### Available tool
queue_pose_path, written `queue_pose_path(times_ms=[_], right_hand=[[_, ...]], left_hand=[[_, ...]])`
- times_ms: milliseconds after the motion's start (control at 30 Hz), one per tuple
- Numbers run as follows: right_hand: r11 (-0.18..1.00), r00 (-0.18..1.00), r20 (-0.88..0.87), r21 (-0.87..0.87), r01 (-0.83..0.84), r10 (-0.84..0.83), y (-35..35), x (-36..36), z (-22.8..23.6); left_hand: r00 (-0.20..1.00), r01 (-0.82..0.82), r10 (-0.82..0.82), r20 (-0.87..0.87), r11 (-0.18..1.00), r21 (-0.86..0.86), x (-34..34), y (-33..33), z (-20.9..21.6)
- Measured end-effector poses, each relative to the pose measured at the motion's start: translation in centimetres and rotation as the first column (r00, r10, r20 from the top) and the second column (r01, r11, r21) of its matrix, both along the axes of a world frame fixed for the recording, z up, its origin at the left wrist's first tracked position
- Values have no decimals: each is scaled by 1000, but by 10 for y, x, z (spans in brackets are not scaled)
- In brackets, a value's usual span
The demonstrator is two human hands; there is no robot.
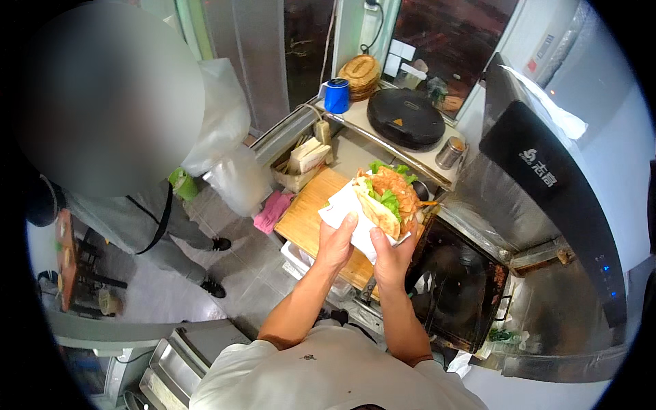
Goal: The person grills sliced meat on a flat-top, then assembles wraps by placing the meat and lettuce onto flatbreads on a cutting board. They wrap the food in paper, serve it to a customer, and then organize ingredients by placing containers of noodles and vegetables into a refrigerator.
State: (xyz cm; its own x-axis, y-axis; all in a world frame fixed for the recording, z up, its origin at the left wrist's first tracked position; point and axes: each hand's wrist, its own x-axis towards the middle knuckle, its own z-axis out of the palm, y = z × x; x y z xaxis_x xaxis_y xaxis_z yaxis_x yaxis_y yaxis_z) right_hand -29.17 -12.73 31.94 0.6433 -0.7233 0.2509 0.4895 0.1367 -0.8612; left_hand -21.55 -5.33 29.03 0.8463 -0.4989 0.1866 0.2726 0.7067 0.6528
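Observation:
Both of my hands hold a folded flatbread sandwich [387, 199] in front of me, above the wooden board. Green lettuce and a large orange-brown filling stick out of its open far side. A white paper wrapper [348, 207] covers its lower left part. My left hand [335, 242] is closed on the wrapped left side, thumb on top. On the right, my right hand [393, 258] grips the near lower edge, its thumb against the paper. The fingers underneath are hidden. Below the sandwich lies the wooden cutting board [301, 213].
A dark griddle [454, 273] lies right, under a black range hood [547, 154]. Behind stand a round black electric pan [403, 117], flatbread stack [359, 74], blue cup [336, 97] and shaker [449, 152]. A pink cloth [273, 212] hangs left; a person [130, 222] stands beyond.

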Motion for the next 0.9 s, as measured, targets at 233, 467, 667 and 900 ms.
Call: queue_pose_path(times_ms=[233,467,667,900], right_hand=[[978,974,-91,-2,210,-209,-22,6,-3],[884,885,-14,53,465,-465,-52,26,-8],[782,781,-61,-13,623,-622,-44,18,-15],[647,644,-89,3,763,-760,-13,-13,-17]], left_hand=[[980,187,-193,56,978,96,27,-18,-8],[908,145,-220,357,964,225,159,-80,25],[135,-951,-226,965,242,190,417,-209,67],[197,-952,-580,791,81,296,471,-263,58]])
